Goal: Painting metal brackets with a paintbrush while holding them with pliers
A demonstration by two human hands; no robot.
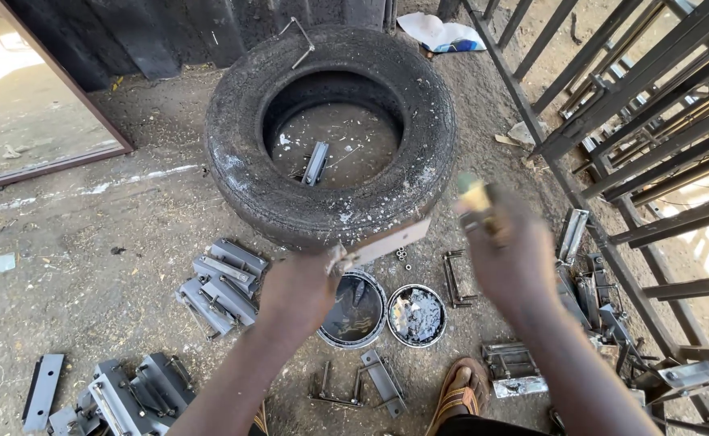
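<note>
The person's left hand (296, 292) was raised over the dirt ground (112, 242), its fingers clamped on one end of a flat metal plate (387, 242) that slanted up to the right, its far end crossing in front of the lower wall of a worn car tyre (233, 153). The right hand (509, 260) was lifted just beside the plate's upper end, closed around a small brush (476, 198) with a yellowish handle, blurred, which stood out above the fingers; the brush and the plate did not appear to touch.

Below and between the two hands stood two round open tins on the ground: a tin of dark paint (354, 311) on the left and, touching it on the right, a tin with grey residue (417, 315). The tyre lay flat beyond them, and a short metal channel piece (316, 163) leaned inside its hole. A bent wire hook (299, 40) rested on the tyre's far rim.

To the left of the left hand lay a stack of grey metal brackets (221, 282), and a further heap of brackets (128, 396) lay near the lower left corner. More metal parts (589, 282) were piled at the right, against a dark steel gate frame (645, 97) that ran diagonally. A sandalled foot (459, 391) showed at the bottom edge, near a loose hinge piece (379, 379).
</note>
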